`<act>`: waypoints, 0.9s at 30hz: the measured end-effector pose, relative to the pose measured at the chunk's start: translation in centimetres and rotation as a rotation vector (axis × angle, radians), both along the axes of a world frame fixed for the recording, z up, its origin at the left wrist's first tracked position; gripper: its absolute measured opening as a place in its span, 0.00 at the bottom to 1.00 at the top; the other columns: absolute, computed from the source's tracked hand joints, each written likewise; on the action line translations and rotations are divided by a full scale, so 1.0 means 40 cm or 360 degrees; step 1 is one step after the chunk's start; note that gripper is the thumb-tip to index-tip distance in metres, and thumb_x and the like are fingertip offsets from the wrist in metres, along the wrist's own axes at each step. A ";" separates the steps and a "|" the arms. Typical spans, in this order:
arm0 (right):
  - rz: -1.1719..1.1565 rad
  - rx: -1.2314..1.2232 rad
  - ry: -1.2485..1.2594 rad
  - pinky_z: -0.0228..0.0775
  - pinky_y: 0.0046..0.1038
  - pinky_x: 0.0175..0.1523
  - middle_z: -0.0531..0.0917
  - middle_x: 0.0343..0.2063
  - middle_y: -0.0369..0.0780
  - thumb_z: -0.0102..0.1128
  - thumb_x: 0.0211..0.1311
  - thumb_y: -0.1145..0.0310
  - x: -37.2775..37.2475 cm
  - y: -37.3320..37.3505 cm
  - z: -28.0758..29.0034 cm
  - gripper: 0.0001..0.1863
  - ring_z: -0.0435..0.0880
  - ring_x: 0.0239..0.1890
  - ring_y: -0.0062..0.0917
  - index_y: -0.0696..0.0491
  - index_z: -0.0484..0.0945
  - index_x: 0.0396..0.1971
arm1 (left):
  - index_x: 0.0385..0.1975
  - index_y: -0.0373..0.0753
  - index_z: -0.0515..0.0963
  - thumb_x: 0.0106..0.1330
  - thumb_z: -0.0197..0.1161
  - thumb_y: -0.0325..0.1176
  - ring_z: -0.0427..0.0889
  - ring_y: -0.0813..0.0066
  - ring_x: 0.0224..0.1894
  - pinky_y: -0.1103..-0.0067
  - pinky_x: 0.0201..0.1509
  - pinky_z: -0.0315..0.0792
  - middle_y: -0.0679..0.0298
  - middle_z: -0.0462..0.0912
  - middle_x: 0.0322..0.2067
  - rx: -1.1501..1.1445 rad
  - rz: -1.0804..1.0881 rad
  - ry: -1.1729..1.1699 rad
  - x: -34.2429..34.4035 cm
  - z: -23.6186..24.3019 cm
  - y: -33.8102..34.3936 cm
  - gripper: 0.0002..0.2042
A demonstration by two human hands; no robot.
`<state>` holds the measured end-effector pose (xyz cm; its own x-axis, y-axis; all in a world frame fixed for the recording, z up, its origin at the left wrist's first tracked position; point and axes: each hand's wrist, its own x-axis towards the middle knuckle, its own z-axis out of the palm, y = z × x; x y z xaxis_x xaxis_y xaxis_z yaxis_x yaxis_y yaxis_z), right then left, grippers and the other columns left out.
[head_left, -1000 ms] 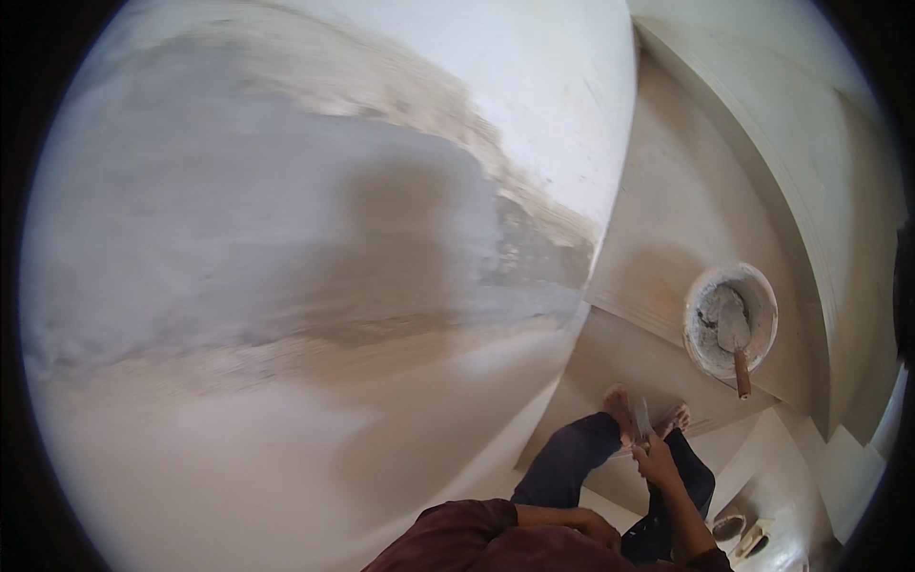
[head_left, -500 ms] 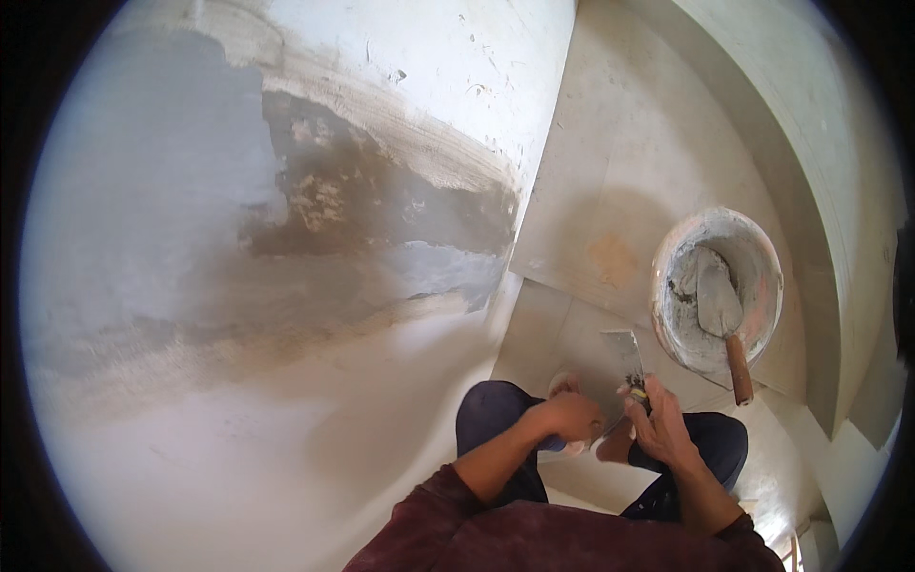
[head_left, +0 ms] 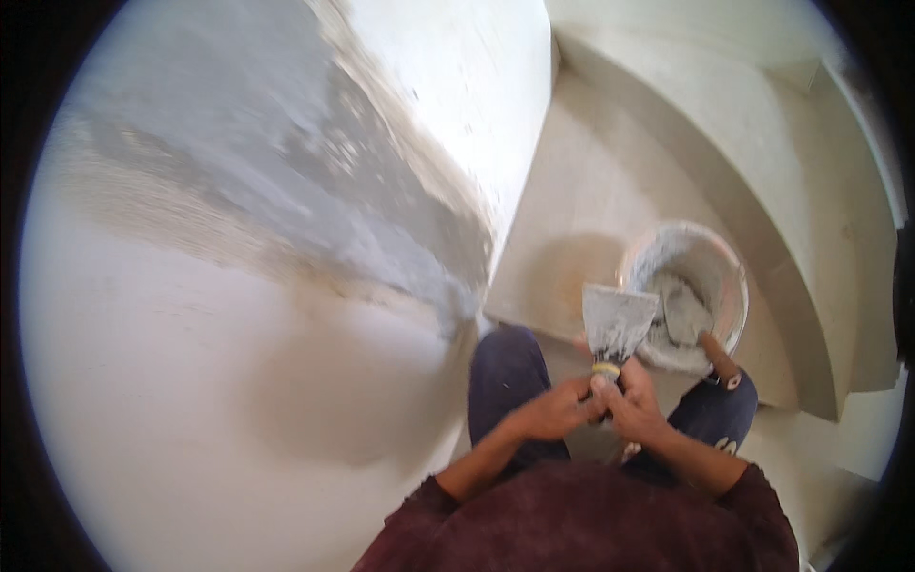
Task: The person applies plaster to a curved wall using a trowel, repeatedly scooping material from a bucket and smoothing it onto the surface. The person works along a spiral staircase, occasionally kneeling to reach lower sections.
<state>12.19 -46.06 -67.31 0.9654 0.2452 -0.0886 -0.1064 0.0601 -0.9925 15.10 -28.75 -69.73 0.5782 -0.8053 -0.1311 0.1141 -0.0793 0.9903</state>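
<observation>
A putty knife (head_left: pixel 620 319) with a wide, plaster-smeared blade and a yellow band at its neck points away from me, above my lap. My right hand (head_left: pixel 637 405) is closed around its handle, thumb lying along the top. From the other side, my left hand (head_left: pixel 558 410) meets the lower handle with its fingers curled in; part of its grip is hidden. Just beyond the blade, to the right, stands a round bucket (head_left: pixel 734 286) caked with grey plaster. Inside it leans a trowel (head_left: pixel 684 313), its brown wooden handle jutting over the rim toward my right knee.
On the left, a white wall (head_left: pixel 191 381) carries a broad band of grey plaster (head_left: pixel 229 105) with a darker rough patch (head_left: pixel 367 133). A curved step (head_left: pixel 705 181) rises beyond and to the right of the bucket. My knees flank both hands.
The putty knife has come up and its blade now faces flat upward. Both hands have drawn together at its handle. My view has turned, so wall and bucket sit differently.
</observation>
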 end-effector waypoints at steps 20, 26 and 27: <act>-0.0116 -0.2502 -0.0418 0.76 0.42 0.41 0.81 0.33 0.46 0.71 0.43 0.56 0.037 -0.330 -0.066 0.17 0.83 0.36 0.42 0.51 0.81 0.30 | 0.56 0.45 0.67 0.66 0.58 0.49 0.70 0.83 0.22 0.85 0.23 0.60 0.70 0.74 0.31 -0.0664 0.0686 0.0382 0.017 -0.154 0.035 0.23; 0.0564 -0.2814 -0.0127 0.79 0.39 0.38 0.84 0.29 0.44 0.62 0.47 0.57 0.141 -0.421 -0.049 0.12 0.86 0.38 0.34 0.48 0.85 0.28 | 0.46 0.41 0.66 0.73 0.47 0.44 0.69 0.82 0.20 0.85 0.21 0.62 0.67 0.72 0.27 -0.0500 0.0594 0.0408 0.021 -0.112 0.046 0.14; 0.0646 -0.2835 -0.0175 0.79 0.38 0.38 0.84 0.29 0.44 0.62 0.47 0.60 0.143 -0.389 0.041 0.11 0.86 0.38 0.35 0.49 0.85 0.29 | 0.40 0.39 0.66 0.76 0.40 0.42 0.67 0.82 0.18 0.84 0.20 0.62 0.66 0.70 0.26 -0.0390 0.0616 0.0401 0.020 -0.119 0.063 0.13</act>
<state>17.91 -61.62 -65.66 0.8960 0.1342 -0.4232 0.2189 -0.9628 0.1582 15.89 -26.25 -74.48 0.8144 -0.5633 -0.1394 0.3266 0.2464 0.9125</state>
